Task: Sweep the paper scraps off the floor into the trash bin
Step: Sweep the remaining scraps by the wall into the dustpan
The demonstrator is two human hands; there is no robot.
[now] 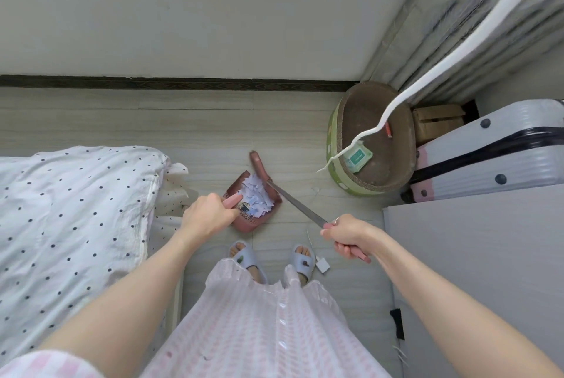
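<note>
Status: collection looks mostly done, dumping not yet done.

Largest first. Pale wood-pattern tiled floor (195,121): no obvious loose scraps on the open stretch between bed and wall. White bed cover with dark polka dots (67,209) fills the near left. White hard-shell suitcase with black band (494,155) lies far right. Round green-sided cardboard tub with brown inside (370,145) sits just left of the suitcase; it holds a small green packet, and I can't tell if this is the trash bin. No other bin in view.

Dusty-pink plastic dustpan (244,220) rests on the floor just ahead of the slippered feet, with the pile of white torn paper scraps (254,197) inside it. Pink-headed broom with metal shaft (293,202) has its head at the pan's far edge, touching the pile.

Left hand (207,214): fingers clenched round the dustpan's pink handle. Right hand (346,232): fingers clenched round the broom's pink grip, ring visible.

Left to do, judging by this: a few small white bits (320,263) lie on the floor near the right foot; unclear whether they are scraps. Then lift the pan and tip into the bin.
</note>
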